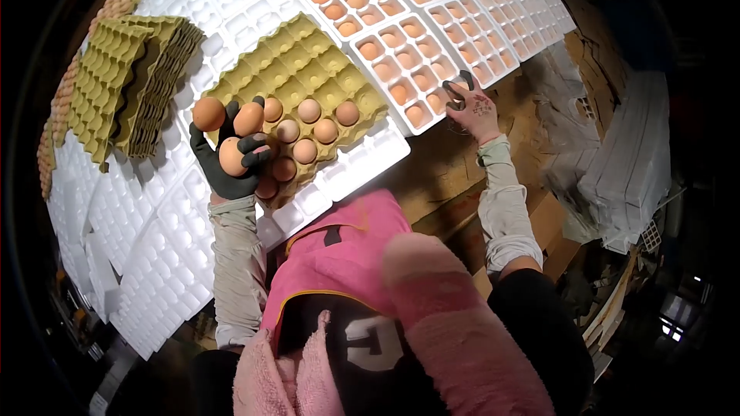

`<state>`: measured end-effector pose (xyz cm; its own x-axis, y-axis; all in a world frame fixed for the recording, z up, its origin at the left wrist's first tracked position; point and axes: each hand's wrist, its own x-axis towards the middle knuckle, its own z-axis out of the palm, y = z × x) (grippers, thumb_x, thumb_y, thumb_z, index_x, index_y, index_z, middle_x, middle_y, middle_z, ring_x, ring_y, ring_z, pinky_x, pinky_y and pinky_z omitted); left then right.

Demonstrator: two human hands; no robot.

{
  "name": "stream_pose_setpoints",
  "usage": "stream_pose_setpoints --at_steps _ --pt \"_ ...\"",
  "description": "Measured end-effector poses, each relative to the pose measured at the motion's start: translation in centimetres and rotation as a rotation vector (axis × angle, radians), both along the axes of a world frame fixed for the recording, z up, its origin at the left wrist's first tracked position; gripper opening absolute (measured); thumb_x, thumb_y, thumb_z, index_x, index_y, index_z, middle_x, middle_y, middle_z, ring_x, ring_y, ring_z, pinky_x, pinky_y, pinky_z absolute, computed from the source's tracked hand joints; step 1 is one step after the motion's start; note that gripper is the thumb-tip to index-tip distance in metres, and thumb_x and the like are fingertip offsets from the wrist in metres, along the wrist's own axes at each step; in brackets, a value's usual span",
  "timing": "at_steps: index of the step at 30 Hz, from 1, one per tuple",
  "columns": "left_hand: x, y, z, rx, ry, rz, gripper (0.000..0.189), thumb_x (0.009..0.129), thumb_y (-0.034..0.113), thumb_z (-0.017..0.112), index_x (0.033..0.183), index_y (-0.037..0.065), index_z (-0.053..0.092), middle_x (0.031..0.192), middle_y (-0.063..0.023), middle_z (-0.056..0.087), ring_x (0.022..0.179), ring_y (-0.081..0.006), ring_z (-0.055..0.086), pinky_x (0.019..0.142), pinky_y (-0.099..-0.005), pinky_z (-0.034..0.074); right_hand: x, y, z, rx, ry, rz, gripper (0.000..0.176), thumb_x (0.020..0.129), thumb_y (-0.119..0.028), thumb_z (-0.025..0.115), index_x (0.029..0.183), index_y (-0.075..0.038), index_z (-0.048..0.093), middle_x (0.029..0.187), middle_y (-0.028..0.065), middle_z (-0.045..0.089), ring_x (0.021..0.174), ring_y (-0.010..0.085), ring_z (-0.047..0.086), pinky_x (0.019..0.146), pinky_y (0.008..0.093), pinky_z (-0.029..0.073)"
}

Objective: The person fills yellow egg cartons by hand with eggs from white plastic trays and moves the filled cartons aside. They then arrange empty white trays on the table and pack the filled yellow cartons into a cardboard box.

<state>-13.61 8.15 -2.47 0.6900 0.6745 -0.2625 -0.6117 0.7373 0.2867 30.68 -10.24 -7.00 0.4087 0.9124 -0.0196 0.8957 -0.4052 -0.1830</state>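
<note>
My left hand (231,156), in a dark glove, holds several brown eggs (230,156) in its palm and fingers. Under and beside it lies a yellow-green egg tray (308,58) with several eggs (309,111) in its near part and bare cups in its far part. My right hand (472,110), with dark covers on its fingertips, is at the near right edge of a white foam tray (432,122) filled with brown eggs. Its thumb and fingers are bent around an egg (455,92) at that edge, partly hidden by the fingers.
Stacked yellow-green trays (116,81) stand at the left. White foam trays without eggs (166,285) spread over the left side. More filled white trays (470,35) reach to the far right. Plastic-wrapped white stacks (628,162) and cardboard (547,219) are at the right.
</note>
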Motion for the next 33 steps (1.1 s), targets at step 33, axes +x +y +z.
stream_pose_setpoints --at_steps 33 --pt "1.3 12.3 6.6 0.912 0.715 0.229 0.068 0.076 0.046 0.066 0.119 -0.007 0.061 0.115 -0.0135 0.063 0.097 -0.0232 0.060 0.086 -0.0340 0.049 -13.3 25.4 7.7 -0.037 1.313 0.573 0.050 0.084 -0.041 0.067 0.116 -0.003 0.060 0.120 0.0111 0.060 0.091 0.0191 0.062 0.081 0.0317 0.051"
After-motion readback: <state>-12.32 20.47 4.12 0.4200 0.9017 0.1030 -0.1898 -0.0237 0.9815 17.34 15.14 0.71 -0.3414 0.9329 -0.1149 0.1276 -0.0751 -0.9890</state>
